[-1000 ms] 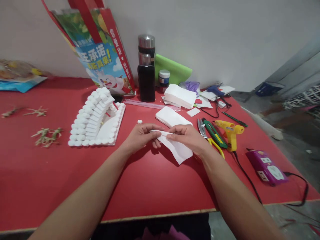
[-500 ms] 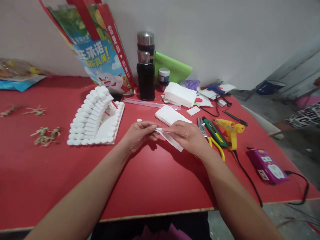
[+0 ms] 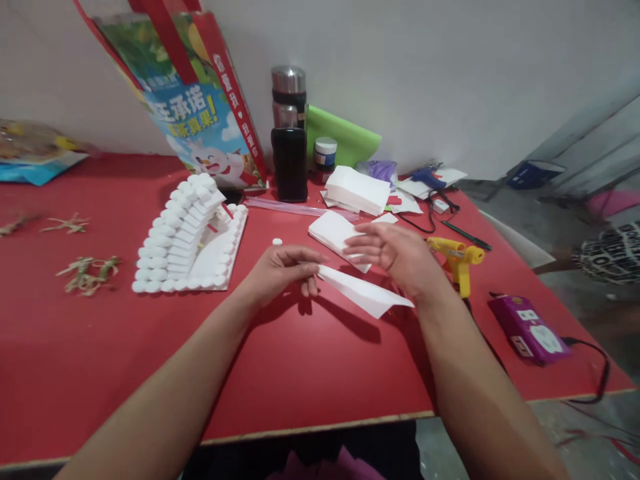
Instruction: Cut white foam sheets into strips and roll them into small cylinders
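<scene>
A: State the position of the white sheet.
B: The white sheet (image 3: 367, 293) is above the red table (image 3: 300, 380), its shadow falling on the surface below. Its narrow left end is at the left hand (image 3: 286, 272); the body extends to the right and slightly toward the table's near edge, widening to a bent free end.

A: State the grip.
B: The left hand is closed in a pinch, thumb against fingers, on the narrow end only. The remainder of the white sheet projects beyond the fingertips. The right hand (image 3: 400, 257) has its fingers extended and loosely parted. The free end is just below its palm and wrist; contact cannot be determined.

A: List adjacent items.
B: The stack of white sheets (image 3: 333, 232) lies beyond the white sheet, partly covered from view by the right hand's fingers; whether they touch it cannot be determined. A small white piece (image 3: 277, 242) lies just beyond the left hand.

A: List outer items.
B: Left side: the white model (image 3: 183, 243), edged with rounded white pieces. Right side: the yellow glue gun (image 3: 460, 260), then the purple box (image 3: 530, 330). Rear: the black phone (image 3: 290, 165), standing upright, and the printed bag (image 3: 215, 127), against the wall.
</scene>
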A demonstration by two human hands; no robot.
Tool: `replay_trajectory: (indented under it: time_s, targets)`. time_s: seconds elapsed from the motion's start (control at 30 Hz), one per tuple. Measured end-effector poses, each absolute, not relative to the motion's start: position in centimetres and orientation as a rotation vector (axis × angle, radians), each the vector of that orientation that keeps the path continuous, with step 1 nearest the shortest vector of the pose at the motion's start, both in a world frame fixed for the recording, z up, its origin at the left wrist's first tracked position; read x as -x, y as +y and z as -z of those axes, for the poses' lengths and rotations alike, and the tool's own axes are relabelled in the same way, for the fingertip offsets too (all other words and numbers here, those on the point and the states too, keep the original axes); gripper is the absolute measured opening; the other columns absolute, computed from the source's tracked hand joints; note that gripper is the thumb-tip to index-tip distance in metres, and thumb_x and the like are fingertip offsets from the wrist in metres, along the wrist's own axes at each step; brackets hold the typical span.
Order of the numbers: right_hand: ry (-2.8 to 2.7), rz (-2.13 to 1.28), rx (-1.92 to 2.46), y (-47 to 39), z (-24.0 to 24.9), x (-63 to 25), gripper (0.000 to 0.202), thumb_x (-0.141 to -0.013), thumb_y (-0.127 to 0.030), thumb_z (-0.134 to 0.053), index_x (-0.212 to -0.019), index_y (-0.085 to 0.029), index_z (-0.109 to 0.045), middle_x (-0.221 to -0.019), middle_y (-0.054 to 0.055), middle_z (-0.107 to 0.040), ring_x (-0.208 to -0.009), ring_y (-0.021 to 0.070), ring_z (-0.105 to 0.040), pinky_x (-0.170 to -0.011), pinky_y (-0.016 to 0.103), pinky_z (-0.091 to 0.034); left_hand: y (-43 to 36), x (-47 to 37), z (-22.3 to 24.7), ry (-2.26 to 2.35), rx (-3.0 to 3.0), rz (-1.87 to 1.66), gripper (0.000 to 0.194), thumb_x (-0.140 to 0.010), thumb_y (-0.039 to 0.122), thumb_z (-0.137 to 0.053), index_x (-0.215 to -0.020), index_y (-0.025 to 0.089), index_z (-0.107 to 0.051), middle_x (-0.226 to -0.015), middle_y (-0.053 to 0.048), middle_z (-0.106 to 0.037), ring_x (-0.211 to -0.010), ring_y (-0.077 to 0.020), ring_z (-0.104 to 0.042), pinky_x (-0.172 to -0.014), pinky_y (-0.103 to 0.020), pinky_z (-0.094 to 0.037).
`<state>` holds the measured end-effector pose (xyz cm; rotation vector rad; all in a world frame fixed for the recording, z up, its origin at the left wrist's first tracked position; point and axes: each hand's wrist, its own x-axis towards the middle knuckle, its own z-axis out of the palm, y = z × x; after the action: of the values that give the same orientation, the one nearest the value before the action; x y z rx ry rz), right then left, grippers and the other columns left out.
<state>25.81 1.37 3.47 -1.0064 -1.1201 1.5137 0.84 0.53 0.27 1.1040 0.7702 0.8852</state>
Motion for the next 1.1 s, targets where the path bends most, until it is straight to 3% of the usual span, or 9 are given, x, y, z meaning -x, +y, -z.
replay_trajectory:
  time_s: [0.13,0.27,0.37,0.6,0.93,1.1]
  targets:
    - [-1.232,-2.013,1.054,0.1,-3.1,-23.0,0.042,-0.093,-0.055,-0.071,-0.107,-0.016,-0.07,-0.084,0.01,-0.078,-0.071,0.0215,-0.076,-0.064,0.033,-0.062,0.1,-1.4,-0.4,0.808,-1.173,-0.831,0.024,-0.086,0.033,-0.081,-0.101,0.014,-0.074,-0.061,-0.003,-0.071,-0.048,-0.0175,-0.067,-0.045,-0.027,-0.055]
    - [-1.35,-2.075,1.061,-0.4,-2.7,-21.9,0.041,-0.09,-0.054,-0.075,-0.09,-0.013,-0.071,-0.07,0.004,-0.071,-0.045,0.0065,-0.051,-0.043,0.02,-0.04,0.2,-1.6,-0.4,0.766,-1.19,-0.83,0.022,-0.089,0.033,-0.08,-0.096,0.015,-0.071,-0.065,-0.005,-0.075,-0.057,-0.0179,-0.071,-0.056,-0.028,-0.057]
    - [-1.301,-2.042,1.105,0.0,-2.2,-21.9,0.042,-0.084,-0.051,-0.082,-0.079,-0.013,-0.068,-0.067,0.0,-0.064,-0.044,0.0028,-0.042,-0.043,0.02,-0.032,0.4,-1.6,-0.4,0.778,-1.248,-0.82,0.021,-0.09,0.033,-0.078,-0.093,0.013,-0.071,-0.074,-0.01,-0.079,-0.064,-0.0181,-0.073,-0.062,-0.029,-0.056]
    - [-1.314,-1.938,1.235,0.3,-1.6,-22.2,0.049,-0.078,-0.055,-0.085,-0.069,-0.016,-0.058,-0.058,-0.003,-0.058,-0.041,0.0038,-0.041,-0.041,0.02,-0.03,0.7,-1.7,-0.1,0.888,-1.323,-0.849,0.023,-0.085,0.033,-0.082,-0.093,0.013,-0.073,-0.083,-0.011,-0.078,-0.079,-0.0229,-0.075,-0.076,-0.037,-0.058]
    - [-1.113,-2.21,1.063,0.2,-3.3,-23.2,0.039,-0.081,-0.044,-0.086,-0.091,-0.009,-0.071,-0.064,-0.001,-0.062,-0.039,-0.0003,-0.035,-0.038,0.015,-0.021,0.5,-1.7,-0.7,0.863,-1.253,-0.923,0.02,-0.08,0.029,-0.085,-0.09,0.015,-0.074,-0.075,-0.005,-0.075,-0.072,-0.0171,-0.07,-0.07,-0.03,-0.055]
    - [-1.066,-2.258,1.018,0.4,-3.3,-23.2,0.035,-0.082,-0.041,-0.086,-0.089,-0.01,-0.071,-0.062,-0.002,-0.06,-0.039,-0.0005,-0.031,-0.038,0.015,-0.019,0.4,-1.7,-1.1,0.853,-1.273,-0.92,0.018,-0.082,0.029,-0.083,-0.086,0.016,-0.072,-0.072,-0.004,-0.073,-0.068,-0.0163,-0.068,-0.068,-0.03,-0.054]
